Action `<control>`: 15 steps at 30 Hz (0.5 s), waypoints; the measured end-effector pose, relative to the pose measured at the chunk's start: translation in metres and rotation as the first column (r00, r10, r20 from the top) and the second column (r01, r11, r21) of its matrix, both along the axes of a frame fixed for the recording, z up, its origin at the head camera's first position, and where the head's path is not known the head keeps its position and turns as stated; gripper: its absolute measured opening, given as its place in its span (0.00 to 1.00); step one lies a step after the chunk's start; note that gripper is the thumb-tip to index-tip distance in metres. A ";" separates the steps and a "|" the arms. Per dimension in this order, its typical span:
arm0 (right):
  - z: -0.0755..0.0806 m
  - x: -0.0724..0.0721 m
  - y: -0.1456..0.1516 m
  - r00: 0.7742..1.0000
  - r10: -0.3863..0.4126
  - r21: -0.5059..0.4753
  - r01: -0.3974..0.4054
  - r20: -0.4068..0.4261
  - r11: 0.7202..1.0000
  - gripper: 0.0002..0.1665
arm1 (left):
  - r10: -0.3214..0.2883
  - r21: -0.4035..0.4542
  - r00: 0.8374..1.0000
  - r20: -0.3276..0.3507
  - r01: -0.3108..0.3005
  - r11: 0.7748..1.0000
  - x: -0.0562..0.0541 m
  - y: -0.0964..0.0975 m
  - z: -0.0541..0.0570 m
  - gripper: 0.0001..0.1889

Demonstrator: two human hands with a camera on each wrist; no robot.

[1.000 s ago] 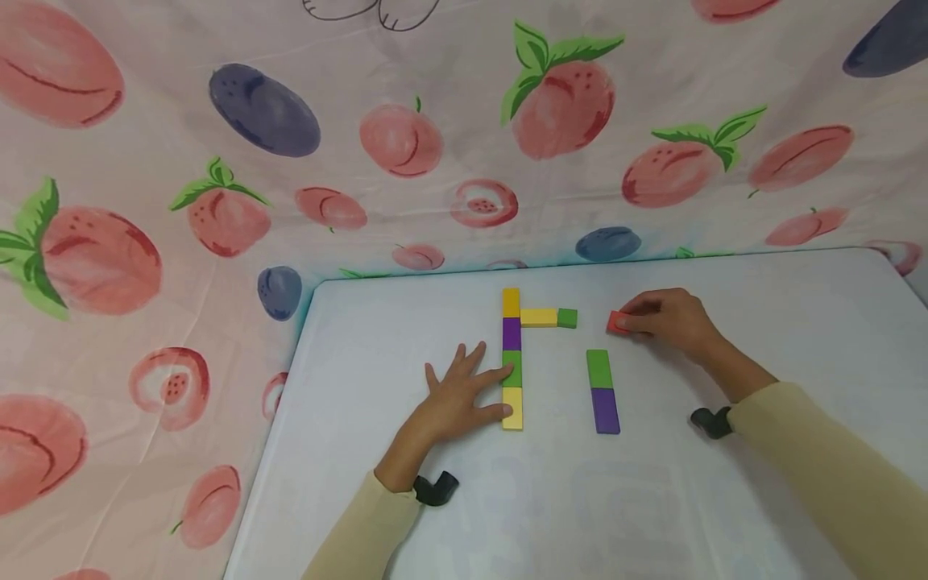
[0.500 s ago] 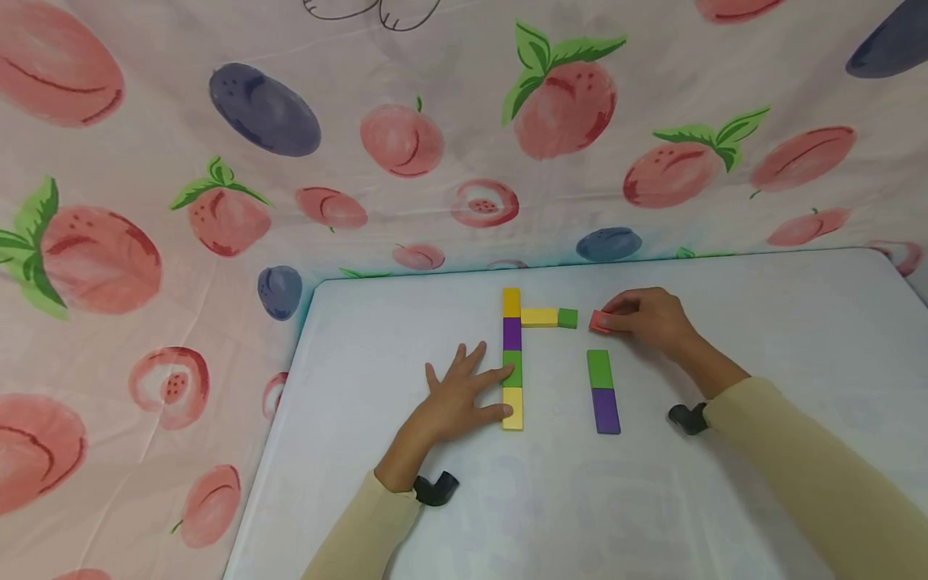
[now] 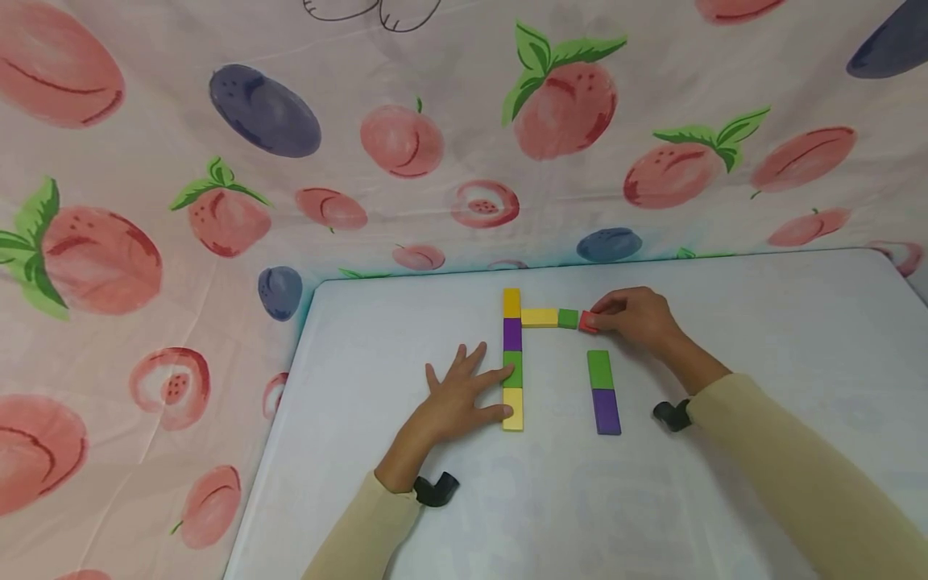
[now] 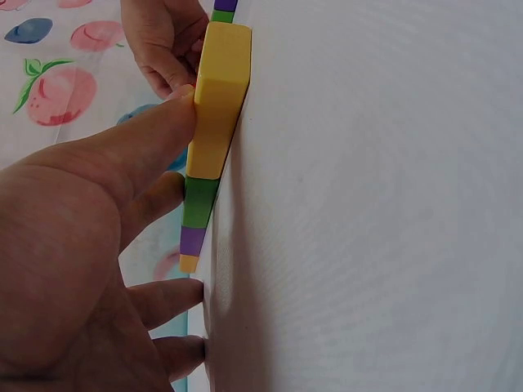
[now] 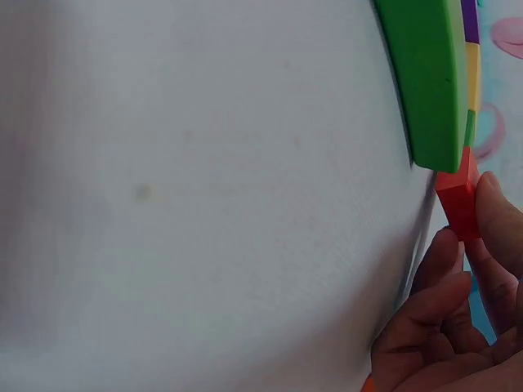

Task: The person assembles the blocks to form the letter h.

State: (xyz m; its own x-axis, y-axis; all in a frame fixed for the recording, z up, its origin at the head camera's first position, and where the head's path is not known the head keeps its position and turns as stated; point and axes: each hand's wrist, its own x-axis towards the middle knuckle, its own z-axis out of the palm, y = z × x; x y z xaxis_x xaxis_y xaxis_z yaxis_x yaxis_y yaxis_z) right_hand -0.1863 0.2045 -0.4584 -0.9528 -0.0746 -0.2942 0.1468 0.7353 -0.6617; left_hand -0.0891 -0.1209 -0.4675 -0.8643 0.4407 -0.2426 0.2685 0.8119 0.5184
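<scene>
In the head view, my right hand (image 3: 638, 318) pinches a small red block (image 3: 585, 321) between thumb and fingers. The block is at the right end of a green block (image 3: 568, 319), touching or nearly so. A yellow block (image 3: 540, 318) joins that green one to an upright column of orange, purple (image 3: 511, 333), green and yellow blocks. My left hand (image 3: 449, 407) lies spread beside the column. Its index finger rests on the column's green block (image 3: 512, 379), its thumb on the bottom yellow block (image 4: 222, 98). The right wrist view shows the red block's side, with fingertips partly behind it.
Below the red block, a separate green block (image 3: 600, 369) and purple block (image 3: 606, 412) lie end to end, slightly tilted. All of them lie on a white table (image 3: 348, 346). A fruit-printed cloth (image 3: 449, 80) hangs behind and to the left. Black wrist mounts (image 3: 437, 489) sit at both cuffs.
My right hand has moved left with the red block, closing the gap to the small green block. The left hand and the other blocks have stayed where they were.
</scene>
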 end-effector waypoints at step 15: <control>-0.008 -0.004 0.000 1.000 0.016 0.043 -0.016 0.005 0.999 0.22 | 0.000 -0.010 1.000 -0.002 0.000 1.000 0.000 0.001 0.000 0.33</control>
